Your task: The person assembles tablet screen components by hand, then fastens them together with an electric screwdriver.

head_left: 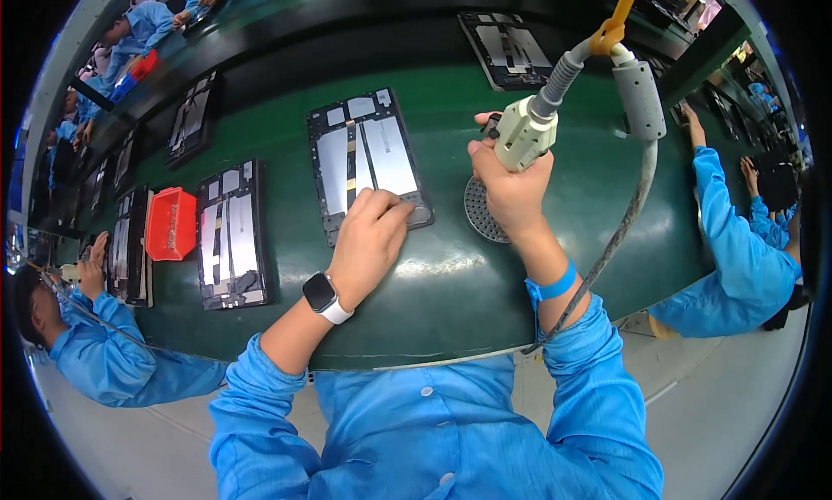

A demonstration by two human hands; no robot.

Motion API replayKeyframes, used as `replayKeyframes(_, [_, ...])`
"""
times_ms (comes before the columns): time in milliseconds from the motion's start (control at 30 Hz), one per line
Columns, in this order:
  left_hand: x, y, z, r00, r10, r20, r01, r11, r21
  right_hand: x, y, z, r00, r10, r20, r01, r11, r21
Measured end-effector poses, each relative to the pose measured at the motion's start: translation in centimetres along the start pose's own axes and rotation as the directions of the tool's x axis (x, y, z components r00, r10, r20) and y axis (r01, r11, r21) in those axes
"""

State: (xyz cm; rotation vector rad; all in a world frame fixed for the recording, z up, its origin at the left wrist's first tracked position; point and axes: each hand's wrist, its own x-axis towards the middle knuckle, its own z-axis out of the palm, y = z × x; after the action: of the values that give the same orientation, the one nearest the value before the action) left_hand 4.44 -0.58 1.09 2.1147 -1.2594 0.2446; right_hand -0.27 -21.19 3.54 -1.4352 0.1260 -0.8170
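Green belt [451, 275] carries the open tablet [368, 162] at frame centre; left hand [368, 244] presses flat on its lower edge, right hand [511, 184] grips the screwdriver [524, 132]. Loose pressure could let the tablet slide.

We count six open tablet back assemblies with dark frames and silvery inner plates on the green conveyor belt [451, 275]: one [366, 162] under our left hand, one [232, 236] to its left, one [128, 244] beyond the bin, one [195, 117] further up, one [126, 160] beside it, and one [510, 48] at the top. We see one red plastic bin [171, 224], one beige electric screwdriver [524, 133] on a hanging cable, one round perforated metal disc [481, 212], and one white-strapped wristwatch [324, 295].
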Motion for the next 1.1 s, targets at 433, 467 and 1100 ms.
replayKeyframes(433, [-0.8,0.3,0.5,0.988,0.124,-0.093,-0.115,0.989,0.098,-0.5,-0.1,0.1,1.0,-0.016,0.011,0.016,1.0,-0.004])
replayKeyframes(467, [-0.8,0.4,0.4,0.988,0.119,-0.095,-0.111,0.99,0.091,-0.6,-0.2,0.1,1.0,0.013,-0.004,-0.013,1.0,0.023])
replayKeyframes(1100, [-1.5,0.1,0.8,0.984,0.021,-0.176,-0.017,1.0,0.022,-2.5,0.1,5.1,0.973,0.15,0.173,-0.172,0.978,0.12])
